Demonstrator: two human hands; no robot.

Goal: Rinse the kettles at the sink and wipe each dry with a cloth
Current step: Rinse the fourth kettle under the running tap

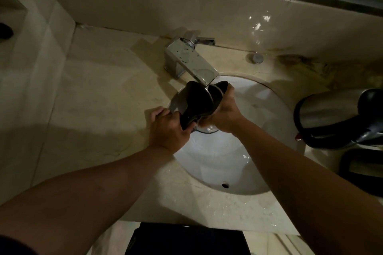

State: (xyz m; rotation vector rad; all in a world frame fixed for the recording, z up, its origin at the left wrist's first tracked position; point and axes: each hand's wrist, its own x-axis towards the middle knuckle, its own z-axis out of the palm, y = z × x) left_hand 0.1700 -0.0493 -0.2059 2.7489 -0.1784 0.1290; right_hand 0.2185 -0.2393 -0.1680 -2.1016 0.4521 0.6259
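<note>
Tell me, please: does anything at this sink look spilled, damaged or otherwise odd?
Water is splashed on the counter in front of the basin. The faucet top looks blotched, whether with water or wear I cannot tell. Dark staining marks the counter's back right edge. A second kettle lies on its side.

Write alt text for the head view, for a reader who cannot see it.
Two bare hands hold a steel kettle with a black lid under the square chrome faucet over a white sink: the left hand grips its black handle, the right hand holds the body. A second steel kettle stands on the wet marble counter to the right.
</note>
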